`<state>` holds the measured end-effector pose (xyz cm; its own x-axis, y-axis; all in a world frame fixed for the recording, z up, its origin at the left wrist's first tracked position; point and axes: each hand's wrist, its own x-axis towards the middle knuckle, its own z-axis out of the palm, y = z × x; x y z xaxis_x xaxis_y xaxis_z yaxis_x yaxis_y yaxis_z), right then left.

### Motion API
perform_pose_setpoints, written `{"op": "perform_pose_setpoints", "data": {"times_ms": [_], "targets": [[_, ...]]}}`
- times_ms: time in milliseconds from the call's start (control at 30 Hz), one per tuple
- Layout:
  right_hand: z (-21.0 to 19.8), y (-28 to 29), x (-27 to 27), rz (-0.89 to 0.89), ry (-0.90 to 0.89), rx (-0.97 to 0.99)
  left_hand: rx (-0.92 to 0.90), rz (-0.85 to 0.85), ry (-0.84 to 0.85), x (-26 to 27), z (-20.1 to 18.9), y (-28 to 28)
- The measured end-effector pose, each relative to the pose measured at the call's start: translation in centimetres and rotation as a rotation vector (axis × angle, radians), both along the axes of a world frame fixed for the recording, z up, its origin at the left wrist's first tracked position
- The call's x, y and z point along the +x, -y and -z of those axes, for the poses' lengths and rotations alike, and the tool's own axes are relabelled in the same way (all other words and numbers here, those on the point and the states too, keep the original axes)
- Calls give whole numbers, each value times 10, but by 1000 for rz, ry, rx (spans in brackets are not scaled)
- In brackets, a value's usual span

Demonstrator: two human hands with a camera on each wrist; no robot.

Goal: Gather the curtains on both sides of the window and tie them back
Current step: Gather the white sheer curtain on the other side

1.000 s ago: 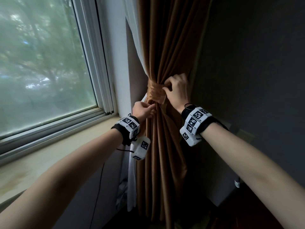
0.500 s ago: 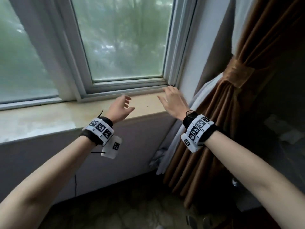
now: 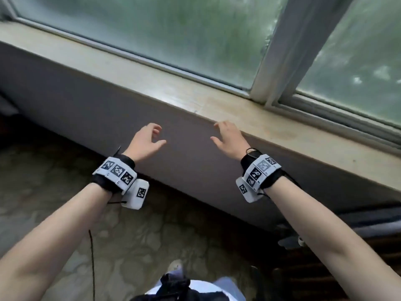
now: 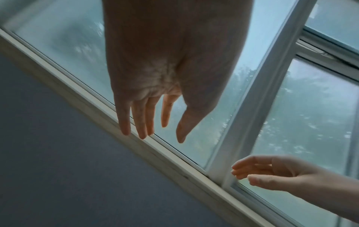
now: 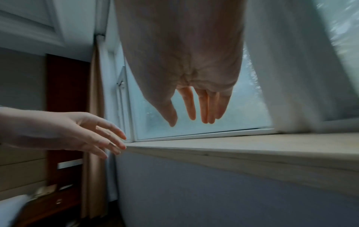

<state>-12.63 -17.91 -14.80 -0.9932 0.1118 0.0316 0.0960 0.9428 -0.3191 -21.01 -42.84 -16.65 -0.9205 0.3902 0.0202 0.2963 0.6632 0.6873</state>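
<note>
Glass, window (image 3: 195,35): pane in a white frame, beyond and above your fingertips.
Wall (image 3: 108,101): grey, directly ahead of both your palms.
Sill (image 3: 271,120): pale stone ledge, just past your right hand.
Curtain (image 5: 93,161): tan, hanging at the window's far edge, beyond your left hand in the right wrist view; touched by neither hand.
Right hand (image 3: 231,139): fingers loosely spread, holding nothing, at the sill edge.
Left hand (image 3: 146,141): fingers relaxed and slightly curled, holding nothing, well apart from your right.
</note>
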Motion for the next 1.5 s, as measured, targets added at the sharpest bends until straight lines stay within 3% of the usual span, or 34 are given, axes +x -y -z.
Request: {"op": "perform_pose_setpoints", "data": {"times_ms": [333,633,1033,1233,1500], "targets": [[13,160,-115,-375,39,-109,115,-530,50,5,7,175],[23,223,-196,-570,47,-228,94,-808,27,-22,4,226],[48,281,-285,-754,98,-293,170,-1030,19,-71,7,255],[44,364,-328,-865,93,-295,148,-1127,-1,-87,1,315],[29,517,-392,-933,47,-321,205,-1200,-73,-136,-13,453]]}}
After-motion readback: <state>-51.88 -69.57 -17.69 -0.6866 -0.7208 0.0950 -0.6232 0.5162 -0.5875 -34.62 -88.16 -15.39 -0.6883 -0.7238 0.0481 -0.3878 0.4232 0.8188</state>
